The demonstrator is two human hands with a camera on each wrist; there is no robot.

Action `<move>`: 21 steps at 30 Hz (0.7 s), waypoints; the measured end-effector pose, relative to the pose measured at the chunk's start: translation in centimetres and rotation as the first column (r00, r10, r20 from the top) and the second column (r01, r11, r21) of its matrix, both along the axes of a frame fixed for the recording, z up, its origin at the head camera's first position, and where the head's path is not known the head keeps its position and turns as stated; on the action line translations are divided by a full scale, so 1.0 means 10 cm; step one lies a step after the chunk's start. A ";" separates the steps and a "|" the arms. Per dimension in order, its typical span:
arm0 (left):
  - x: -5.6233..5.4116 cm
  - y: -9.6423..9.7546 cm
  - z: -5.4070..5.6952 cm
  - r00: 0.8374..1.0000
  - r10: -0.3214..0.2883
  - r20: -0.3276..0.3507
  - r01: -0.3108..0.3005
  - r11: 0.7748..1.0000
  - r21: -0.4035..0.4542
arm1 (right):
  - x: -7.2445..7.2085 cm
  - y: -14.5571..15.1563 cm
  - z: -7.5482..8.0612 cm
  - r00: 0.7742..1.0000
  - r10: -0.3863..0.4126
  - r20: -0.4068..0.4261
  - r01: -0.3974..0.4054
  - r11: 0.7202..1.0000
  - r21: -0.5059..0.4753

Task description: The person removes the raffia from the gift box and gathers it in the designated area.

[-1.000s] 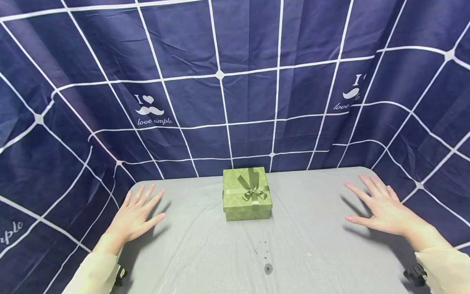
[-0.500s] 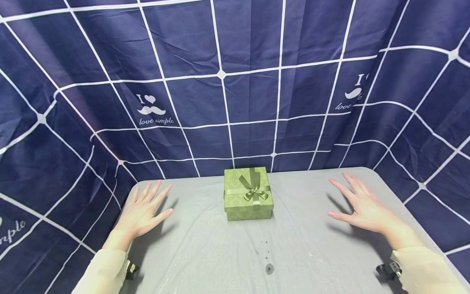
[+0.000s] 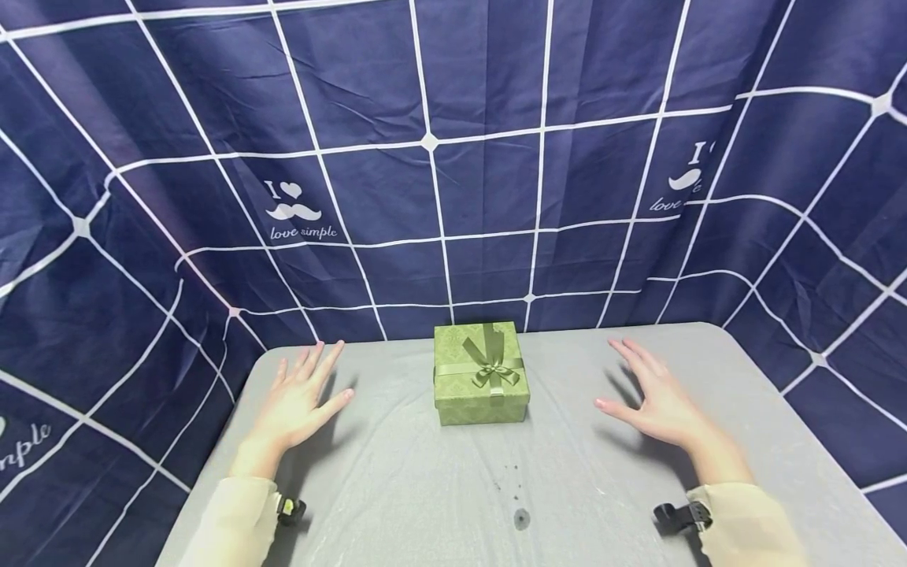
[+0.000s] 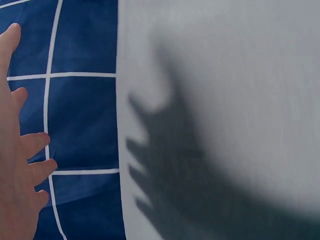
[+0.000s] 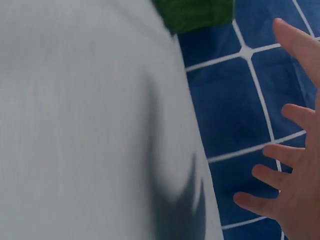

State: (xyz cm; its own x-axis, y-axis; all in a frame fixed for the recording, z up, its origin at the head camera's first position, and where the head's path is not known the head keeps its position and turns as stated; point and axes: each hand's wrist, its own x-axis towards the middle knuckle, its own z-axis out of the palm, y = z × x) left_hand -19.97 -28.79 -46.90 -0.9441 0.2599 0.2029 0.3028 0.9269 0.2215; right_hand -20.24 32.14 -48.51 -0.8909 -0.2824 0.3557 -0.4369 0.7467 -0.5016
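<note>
A green gift box [image 3: 482, 370] with a ribbon bow on its lid stands near the back edge of the table, midway between the hands. My left hand [image 3: 294, 405] hovers over the table to the left of the box, fingers spread and holding nothing. On the other side my right hand [image 3: 659, 402] is likewise raised with its fingers extended, apart from the box. In the right wrist view a corner of the green box [image 5: 200, 15] shows at the top. The left wrist view has the left hand [image 4: 20, 155] at its left edge, above the table's shadowed surface.
A grey cloth-covered table [image 3: 425, 496] spreads under both hands, with a dark spot [image 3: 521, 518] near its front. Navy curtains [image 3: 383, 189] with white grid lines enclose the back and both sides.
Both hands have moved inward toward the box, the right hand farther than the left. The box stays where it was on the table.
</note>
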 end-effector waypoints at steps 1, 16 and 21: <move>0.00 0.02 0.00 1.000 0.003 0.000 -0.003 1.000 0.014 | 0.00 -0.05 -0.01 1.000 0.000 -0.003 0.000 1.000 -0.019; -0.06 0.29 -0.09 0.999 0.011 -0.040 -0.004 0.982 0.188 | 0.05 -0.69 -0.21 0.993 0.083 0.088 -0.036 0.897 -0.441; -0.09 0.37 -0.11 0.999 -0.003 -0.052 0.016 0.968 0.252 | 0.07 -0.89 -0.29 0.974 0.145 0.172 -0.014 0.802 -0.598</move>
